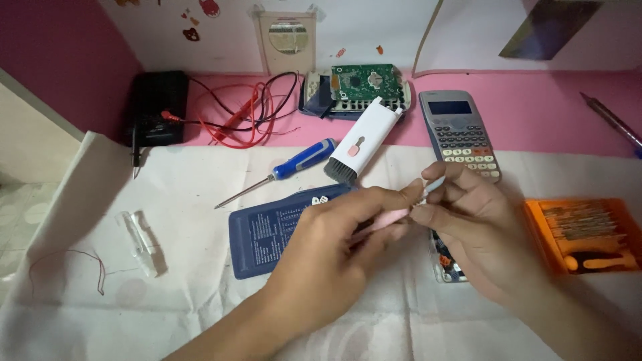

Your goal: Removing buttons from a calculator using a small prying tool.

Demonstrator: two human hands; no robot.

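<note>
My left hand (334, 244) grips a thin pink pen-shaped tool (386, 220) above the white cloth. My right hand (468, 224) pinches the tool's white tip end between thumb and fingers, and the two hands meet at the middle of the view. Under my left hand lies a dark blue calculator cover (267, 230) with printed text. A small clear-edged part (447, 264) with coloured bits lies partly hidden under my right hand.
A white brush-ended cleaning tool (361, 144), a blue screwdriver (294, 167), a grey calculator (460, 134), an opened calculator with a green circuit board (358, 87), a black multimeter (157, 107) with red and black leads, an orange bit case (585, 230), and a clear cap (139, 234).
</note>
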